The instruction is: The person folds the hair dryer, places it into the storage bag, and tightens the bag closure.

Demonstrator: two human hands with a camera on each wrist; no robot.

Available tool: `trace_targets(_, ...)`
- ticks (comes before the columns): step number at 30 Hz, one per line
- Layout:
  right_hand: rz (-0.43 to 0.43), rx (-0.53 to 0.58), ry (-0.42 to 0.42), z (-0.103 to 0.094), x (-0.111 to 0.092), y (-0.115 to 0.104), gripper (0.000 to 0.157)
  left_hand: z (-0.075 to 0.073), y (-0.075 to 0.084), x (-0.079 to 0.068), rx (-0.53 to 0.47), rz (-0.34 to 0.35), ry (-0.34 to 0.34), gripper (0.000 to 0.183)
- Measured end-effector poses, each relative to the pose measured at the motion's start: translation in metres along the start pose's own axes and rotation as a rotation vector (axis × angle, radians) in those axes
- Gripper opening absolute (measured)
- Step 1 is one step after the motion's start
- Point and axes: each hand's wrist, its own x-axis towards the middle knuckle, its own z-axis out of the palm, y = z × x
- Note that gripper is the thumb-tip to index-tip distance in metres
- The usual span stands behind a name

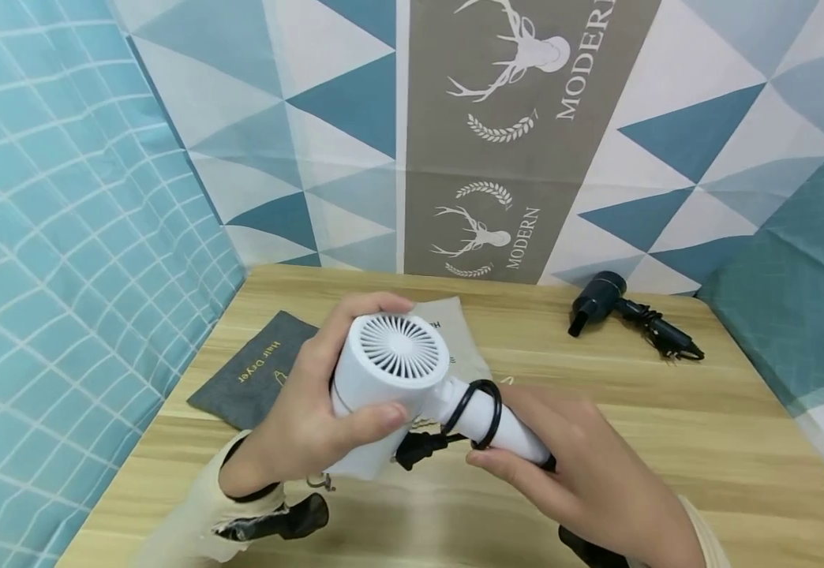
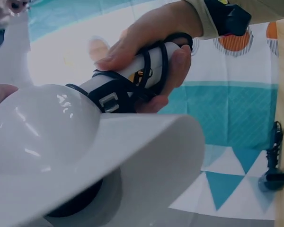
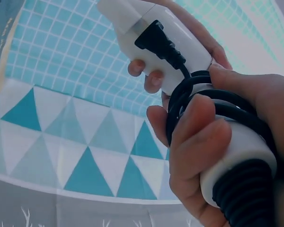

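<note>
Above the surface (image 1: 668,442), the white hair dryer (image 1: 403,347) has its black cord (image 3: 180,97) apparently wound; setting it down remains. Your left hand (image 1: 320,394) grips its barrel (image 1: 358,394), your right hand (image 1: 575,457) its handle (image 1: 518,436).

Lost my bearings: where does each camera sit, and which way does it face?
Head: head-worn, facing forward-down at the white hair dryer; left hand, right hand, sleeves show.
Left wrist: on that wrist, facing the dryer's nozzle; right hand, sleeve, left fingertip show.
Right wrist: on that wrist, facing handle and plug; both hands show.
Shared: head and left wrist show the black hair dryer.
</note>
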Motion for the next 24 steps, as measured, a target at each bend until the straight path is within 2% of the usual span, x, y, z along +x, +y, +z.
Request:
trace_targets(4, -0.006, -0.019, 0.050, 0.002, 0.000, -0.006, 0.033, 0.000, 0.010, 0.003, 0.001, 0.078, -0.009, 0.058)
trace_targets(9, -0.068, 0.000, 0.093, 0.006, 0.007, -0.004, 0.034, -0.003, 0.012, 0.003, 0.029, 0.107, 0.055, 0.058)
trace_targets(12, -0.087, 0.005, 0.116, 0.005, 0.007, -0.002, 0.036, -0.002, 0.012, 0.005, 0.034, 0.121, 0.068, 0.059)
trace_targets(20, -0.054, -0.041, 0.125, 0.003, 0.003, 0.003, 0.042, 0.003, 0.005, 0.007, 0.020, 0.156, 0.078, 0.061)
trace_targets(24, -0.013, -0.036, 0.091, 0.001, 0.000, 0.004, 0.043, 0.005, 0.001, 0.006, 0.023, 0.161, 0.075, 0.062)
